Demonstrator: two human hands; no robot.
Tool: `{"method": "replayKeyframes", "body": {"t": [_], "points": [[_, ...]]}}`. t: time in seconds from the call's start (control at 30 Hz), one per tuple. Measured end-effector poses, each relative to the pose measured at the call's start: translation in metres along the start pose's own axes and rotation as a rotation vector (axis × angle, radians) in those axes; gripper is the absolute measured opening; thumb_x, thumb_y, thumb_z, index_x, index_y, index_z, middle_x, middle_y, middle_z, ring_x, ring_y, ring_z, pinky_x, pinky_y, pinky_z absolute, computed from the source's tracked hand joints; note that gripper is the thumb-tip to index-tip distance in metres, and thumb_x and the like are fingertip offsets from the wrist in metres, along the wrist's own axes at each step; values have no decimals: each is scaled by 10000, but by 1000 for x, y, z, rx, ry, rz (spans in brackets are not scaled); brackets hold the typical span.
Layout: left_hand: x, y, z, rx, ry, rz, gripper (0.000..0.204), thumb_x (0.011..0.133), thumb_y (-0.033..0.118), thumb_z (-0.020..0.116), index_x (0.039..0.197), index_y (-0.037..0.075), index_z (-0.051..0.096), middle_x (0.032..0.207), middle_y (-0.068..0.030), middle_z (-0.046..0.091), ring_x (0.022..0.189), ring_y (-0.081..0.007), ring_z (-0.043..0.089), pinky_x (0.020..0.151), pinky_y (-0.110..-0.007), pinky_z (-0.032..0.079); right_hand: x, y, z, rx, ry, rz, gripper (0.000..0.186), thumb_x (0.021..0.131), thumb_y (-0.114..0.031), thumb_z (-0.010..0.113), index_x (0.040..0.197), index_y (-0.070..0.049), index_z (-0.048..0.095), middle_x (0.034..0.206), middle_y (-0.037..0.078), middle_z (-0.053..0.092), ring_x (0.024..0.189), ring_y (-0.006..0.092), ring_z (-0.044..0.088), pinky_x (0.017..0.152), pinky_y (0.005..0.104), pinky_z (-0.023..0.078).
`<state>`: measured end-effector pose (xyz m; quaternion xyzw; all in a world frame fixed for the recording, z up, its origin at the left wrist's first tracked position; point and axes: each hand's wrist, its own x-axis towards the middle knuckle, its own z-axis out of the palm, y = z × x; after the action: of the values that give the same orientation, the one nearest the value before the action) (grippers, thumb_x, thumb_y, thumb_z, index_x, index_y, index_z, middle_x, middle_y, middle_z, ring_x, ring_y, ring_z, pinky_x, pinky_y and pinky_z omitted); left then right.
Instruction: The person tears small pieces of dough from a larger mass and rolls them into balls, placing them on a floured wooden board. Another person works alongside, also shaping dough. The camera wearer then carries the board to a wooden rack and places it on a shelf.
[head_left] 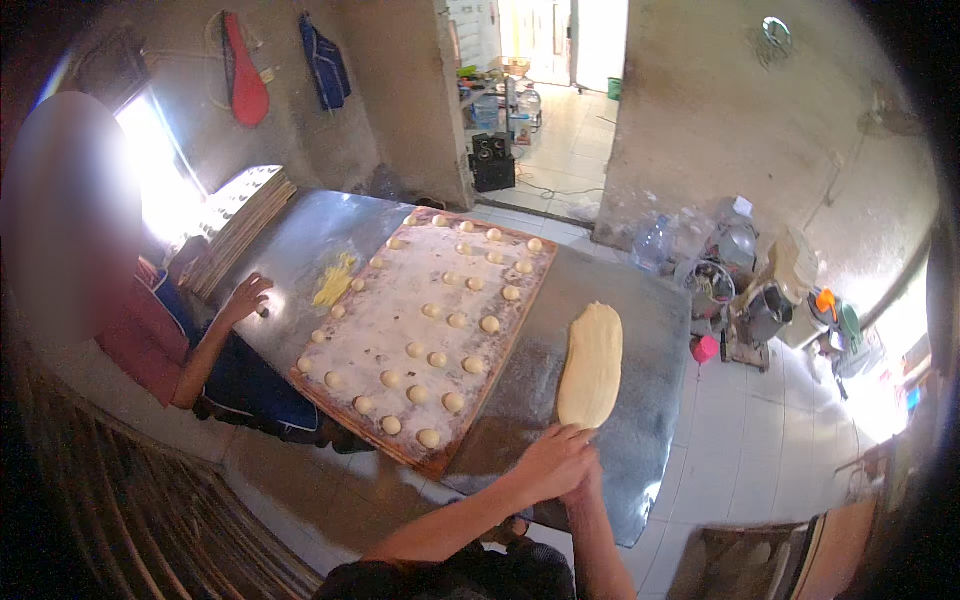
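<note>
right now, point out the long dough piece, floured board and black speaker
Long dough piece (591, 366): head view, middle of its upper face
Floured board (385, 322): head view, bare floured surface
Black speaker (493, 173): head view, lower front

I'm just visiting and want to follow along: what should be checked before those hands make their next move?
1. Long dough piece lying on the metal table: ok.
2. Dough piece apart from the floured board and its dough balls: ok, bare metal shows between.
3. Both hands at the dough's near end: ok, the left hand overlaps the right hand.
4. Fingers' grip on the dough: cannot tell, the overlapping hands hide it.
5. Co-worker's hand away from the dough piece: ok, it is across the board.
6. Metal free of other scraps: not ok, a yellow patch lies left of the board.
</note>
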<state>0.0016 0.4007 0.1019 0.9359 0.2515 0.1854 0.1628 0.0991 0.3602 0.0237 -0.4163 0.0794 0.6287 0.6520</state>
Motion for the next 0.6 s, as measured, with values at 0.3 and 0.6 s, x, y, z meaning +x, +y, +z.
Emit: {"method": "replayKeyframes", "body": {"t": [0.3,0.6], "points": [[27,-52,106,-211,181,345,336,904,351,635,678,103,666,579,-96,629,547,-331,606,675,-448,452,-52,-7,-36,-1365,424,-1002,442,1068,-364,505,805,-25,611,788,201,653,704,387,667,556,466,456],[-1,-95,85,-306,76,253,213,869,151,645,1054,73,716,984,-132,697,987,-313,662,953,-492,498,-35,36,-46,-1999,527,-808,500,997,-229,477,1409,54,483,1565,311,373,1502,514,236,1219,648,139]]}}
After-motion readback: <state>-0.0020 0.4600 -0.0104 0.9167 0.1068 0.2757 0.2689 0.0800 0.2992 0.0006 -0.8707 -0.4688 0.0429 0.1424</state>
